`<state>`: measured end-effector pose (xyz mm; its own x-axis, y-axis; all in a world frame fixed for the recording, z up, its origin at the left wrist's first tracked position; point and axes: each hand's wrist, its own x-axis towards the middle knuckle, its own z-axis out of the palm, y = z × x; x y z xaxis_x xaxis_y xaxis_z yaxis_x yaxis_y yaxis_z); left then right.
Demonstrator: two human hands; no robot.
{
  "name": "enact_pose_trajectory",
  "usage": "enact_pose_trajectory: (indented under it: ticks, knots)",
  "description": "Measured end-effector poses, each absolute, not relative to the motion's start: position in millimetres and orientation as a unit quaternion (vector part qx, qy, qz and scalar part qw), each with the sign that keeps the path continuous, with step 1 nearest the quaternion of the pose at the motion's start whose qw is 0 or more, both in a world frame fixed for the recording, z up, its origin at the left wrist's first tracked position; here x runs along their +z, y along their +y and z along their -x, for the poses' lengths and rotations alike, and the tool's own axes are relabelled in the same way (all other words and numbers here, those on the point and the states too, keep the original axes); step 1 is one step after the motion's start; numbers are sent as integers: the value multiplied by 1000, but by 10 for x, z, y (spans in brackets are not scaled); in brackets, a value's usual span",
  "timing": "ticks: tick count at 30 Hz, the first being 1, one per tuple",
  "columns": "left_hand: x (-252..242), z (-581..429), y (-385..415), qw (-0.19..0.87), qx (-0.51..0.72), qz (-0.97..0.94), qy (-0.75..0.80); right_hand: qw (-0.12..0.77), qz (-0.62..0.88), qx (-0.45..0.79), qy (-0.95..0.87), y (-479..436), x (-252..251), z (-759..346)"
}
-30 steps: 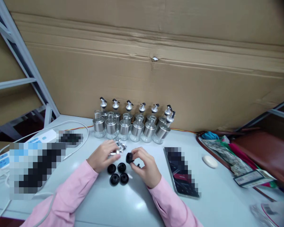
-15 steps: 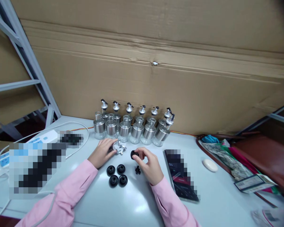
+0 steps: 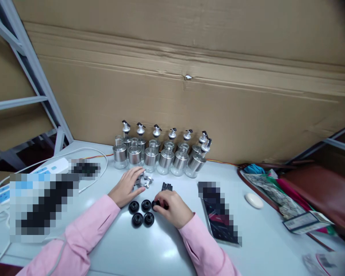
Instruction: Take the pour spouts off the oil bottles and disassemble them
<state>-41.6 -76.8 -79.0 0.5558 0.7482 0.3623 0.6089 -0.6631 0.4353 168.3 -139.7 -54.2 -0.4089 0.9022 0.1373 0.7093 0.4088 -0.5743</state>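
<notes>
My right hand [image 3: 174,209] pinches a round black stopper [image 3: 154,206] low over the table. It is beside several matching stoppers [image 3: 137,220] that lie in a small group. My left hand [image 3: 128,187] rests with thumb and fingers apart around a cluster of silver pourer parts [image 3: 146,180], partly covering them. Just behind my right hand are several small black pieces [image 3: 167,186]. Farther back, glass bottles with steel sleeves [image 3: 166,158] stand in a front row, mostly uncapped. Behind them and at the right end, bottles carry silver pourers with black flaps [image 3: 173,132].
A tablet-like device [image 3: 218,218], partly pixelated, lies right of my hand. Beyond it are a white oval object [image 3: 254,200], a small box [image 3: 307,222] and a brown bag [image 3: 319,180]. A power strip [image 3: 46,172] and white cables lie left. Cardboard [image 3: 189,103] stands behind.
My right hand has brought the black stopper down and left to the stopper group. Small black pieces now show behind that hand. My left thumb has spread slightly from its fingers.
</notes>
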Motion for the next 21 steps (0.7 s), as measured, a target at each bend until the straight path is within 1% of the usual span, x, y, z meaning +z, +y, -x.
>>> enact_pose_trajectory:
  ticks: [6, 9, 11, 15, 17, 19, 21]
  knots:
    - [-877, 389, -765, 150, 308, -854, 391, 218, 484, 253, -808, -1430, -513, -1701]
    - [-900, 394, -770, 134, 343, -844, 389, 252, 479, 242, -806, -1452, -464, -1707]
    - [-881, 390, -787, 124, 375, -838, 377, 310, 471, 213, -798, -1462, -419, -1711]
    - [-809, 356, -828, 97, 465, -805, 355, 496, 459, 99, -731, -1515, -338, -1708]
    - [-793, 336, -835, 76, 518, -772, 361, 572, 445, 35, -688, -1578, -328, -1697]
    - [-801, 327, -829, 54, 555, -743, 370, 612, 427, 0, -666, -1653, -347, -1684]
    - [-825, 329, -817, 34, 564, -736, 373, 620, 405, 1, -672, -1719, -386, -1673]
